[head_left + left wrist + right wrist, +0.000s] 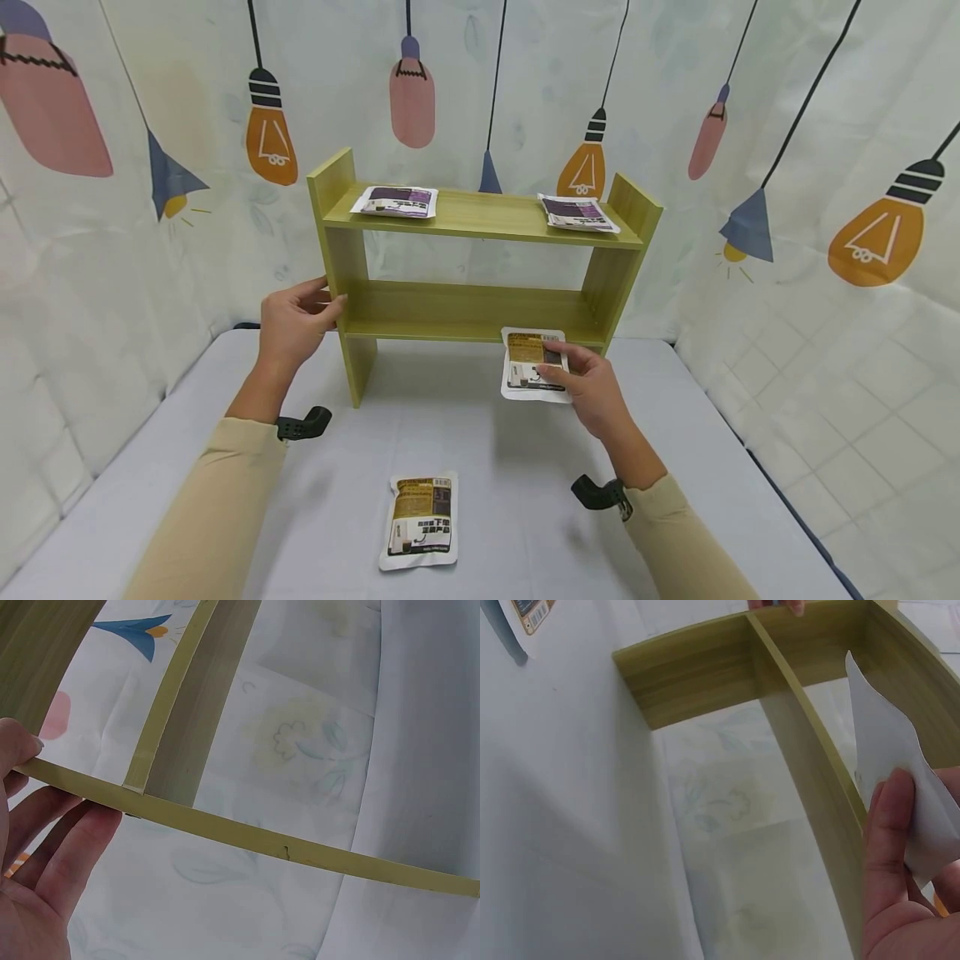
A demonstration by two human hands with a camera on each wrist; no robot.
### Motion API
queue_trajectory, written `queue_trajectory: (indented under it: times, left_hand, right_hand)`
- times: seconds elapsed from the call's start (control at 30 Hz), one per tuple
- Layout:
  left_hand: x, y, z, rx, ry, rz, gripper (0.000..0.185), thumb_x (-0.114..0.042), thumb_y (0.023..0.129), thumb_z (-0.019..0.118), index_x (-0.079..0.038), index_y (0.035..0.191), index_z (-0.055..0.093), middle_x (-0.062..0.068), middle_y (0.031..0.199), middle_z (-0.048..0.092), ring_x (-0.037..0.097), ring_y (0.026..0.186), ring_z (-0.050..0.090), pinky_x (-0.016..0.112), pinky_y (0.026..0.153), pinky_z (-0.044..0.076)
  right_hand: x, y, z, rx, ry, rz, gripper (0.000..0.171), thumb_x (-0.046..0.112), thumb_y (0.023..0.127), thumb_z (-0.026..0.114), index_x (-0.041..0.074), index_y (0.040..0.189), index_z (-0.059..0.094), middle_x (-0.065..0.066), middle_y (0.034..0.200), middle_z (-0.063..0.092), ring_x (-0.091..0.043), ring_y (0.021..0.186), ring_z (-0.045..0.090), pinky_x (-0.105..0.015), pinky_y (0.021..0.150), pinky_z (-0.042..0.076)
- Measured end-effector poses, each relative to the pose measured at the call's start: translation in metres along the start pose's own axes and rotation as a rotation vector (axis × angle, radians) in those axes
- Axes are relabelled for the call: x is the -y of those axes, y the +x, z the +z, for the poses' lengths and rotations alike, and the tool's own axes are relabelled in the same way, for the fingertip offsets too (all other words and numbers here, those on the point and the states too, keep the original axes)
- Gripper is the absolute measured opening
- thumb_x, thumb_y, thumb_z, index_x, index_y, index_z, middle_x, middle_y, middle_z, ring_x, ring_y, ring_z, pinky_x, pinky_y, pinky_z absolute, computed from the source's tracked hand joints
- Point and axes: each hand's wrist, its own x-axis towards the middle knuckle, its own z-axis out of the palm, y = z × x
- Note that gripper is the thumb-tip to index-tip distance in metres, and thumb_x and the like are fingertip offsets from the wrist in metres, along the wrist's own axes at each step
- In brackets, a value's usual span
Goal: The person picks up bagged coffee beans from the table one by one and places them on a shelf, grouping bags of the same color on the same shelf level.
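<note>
The left hand [296, 321] rests on the left upright of the green wooden shelf [480, 218] at the level of its lower board, thumb on the front edge and fingers wrapped around the outer face; judging from that hold, it steadies the shelf so it does not shift. In the left wrist view the thumb [19, 750] presses on the thin board edge while the fingers lie nearly straight beneath it, so the hold is loose, more a brace than a clamp. The forearm reaches forward from the near left of the table [525, 450], slightly raised.

On the shelf's top board, a purple sachet [396, 201] lies flat near the left end and a second purple sachet [577, 212] near the right end. Close to the table's near edge, about midway across, a yellow sachet [420, 521] lies flat, untouched.

The right hand [592, 392] pinches another yellow sachet, the held sachet [531, 363], thumb on its face and fingers behind, in front of the right end of the lower board, label up and roughly level with that board. The wrist is extended forward and low, the hand closed only as far as the pinch needs. In the right wrist view the thumb [889, 825] lies on the white packet.
</note>
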Motion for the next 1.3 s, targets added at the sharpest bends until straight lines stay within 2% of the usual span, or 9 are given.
queue_trajectory:
  times: [0.23, 0.53, 0.77, 1.0, 1.3]
  left_hand:
    - [0.001, 0.001, 0.001, 0.0, 0.001, -0.004, 0.052, -0.033, 0.096, 0.072, -0.013, 0.143, 0.062, 0.022, 0.119, 0.074, -0.017, 0.074, 0.063, 0.012, 0.064, 0.057]
    - [0.0, 0.0, 0.0, 0.002, -0.01, -0.009, 0.051, -0.032, 0.096, 0.072, -0.013, 0.142, 0.063, 0.023, 0.118, 0.074, -0.015, 0.074, 0.064, 0.012, 0.065, 0.057]
    - [0.001, 0.0, -0.001, 0.008, -0.025, 0.002, 0.049, -0.028, 0.096, 0.073, -0.013, 0.141, 0.063, 0.024, 0.118, 0.073, -0.013, 0.075, 0.064, 0.011, 0.063, 0.057]
    - [0.002, 0.001, -0.001, 0.01, -0.023, -0.006, 0.05, -0.029, 0.096, 0.073, -0.014, 0.142, 0.062, 0.025, 0.118, 0.073, -0.013, 0.073, 0.064, 0.01, 0.063, 0.056]
    - [0.001, 0.001, -0.001, 0.007, -0.018, 0.005, 0.049, -0.029, 0.096, 0.073, -0.013, 0.141, 0.063, 0.024, 0.118, 0.073, -0.014, 0.074, 0.064, 0.01, 0.063, 0.056]
  right_hand:
    - [0.005, 0.003, -0.004, 0.062, 0.042, -0.01, 0.06, 0.001, 0.087, 0.078, 0.007, 0.143, 0.06, -0.015, 0.147, 0.053, -0.021, 0.113, 0.064, -0.022, 0.084, 0.061]
    - [0.008, 0.007, -0.01, 0.182, 0.088, -0.034, 0.071, -0.008, 0.086, 0.074, 0.007, 0.151, 0.051, -0.015, 0.152, 0.044, -0.027, 0.122, 0.058, -0.026, 0.088, 0.061]
    - [0.012, 0.007, -0.014, 0.245, 0.105, -0.028, 0.077, -0.011, 0.086, 0.073, 0.007, 0.155, 0.045, -0.015, 0.159, 0.035, -0.027, 0.128, 0.052, -0.025, 0.093, 0.06]
    - [0.012, 0.007, -0.019, 0.317, 0.132, -0.042, 0.082, -0.016, 0.085, 0.07, 0.006, 0.158, 0.038, -0.018, 0.161, 0.029, -0.024, 0.127, 0.053, -0.023, 0.093, 0.058]
    - [0.013, 0.006, -0.021, 0.369, 0.13, -0.055, 0.092, -0.016, 0.081, 0.075, 0.008, 0.16, 0.034, -0.017, 0.164, 0.024, -0.025, 0.13, 0.051, -0.024, 0.096, 0.058]
